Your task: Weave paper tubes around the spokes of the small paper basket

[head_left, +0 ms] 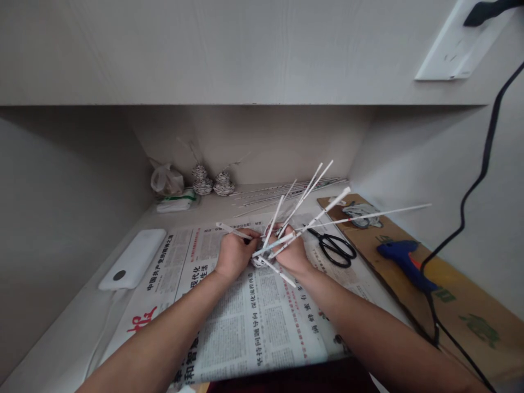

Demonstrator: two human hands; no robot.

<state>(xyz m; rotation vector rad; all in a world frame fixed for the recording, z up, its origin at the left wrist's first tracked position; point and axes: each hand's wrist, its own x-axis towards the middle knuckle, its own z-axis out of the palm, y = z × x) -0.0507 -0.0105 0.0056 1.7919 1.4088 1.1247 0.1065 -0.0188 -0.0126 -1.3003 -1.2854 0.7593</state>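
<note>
Between my two hands is a small woven piece (pixel 258 262) made of rolled newspaper, with several thin paper sticks (pixel 323 215) standing out of it at many angles. My left hand (pixel 235 251) grips its left side, thumb and fingers closed near a short paper stick (pixel 234 231). My right hand (pixel 291 254) is closed round the right side, partly hidden behind the sticks. One long stick (pixel 388 212) reaches far to the right. The lower part of the weave is mostly covered by my hands. Newspaper sheets (pixel 241 327) lie underneath.
Black-handled scissors (pixel 338 248) lie right of my hands. A blue glue gun (pixel 405 262) with a black cord rests on cardboard (pixel 462 305). Two woven gourd shapes (pixel 224 184), loose paper sticks (pixel 262 203) and a plastic bag (pixel 167 180) are at the back. A white power bank (pixel 133 259) is at left.
</note>
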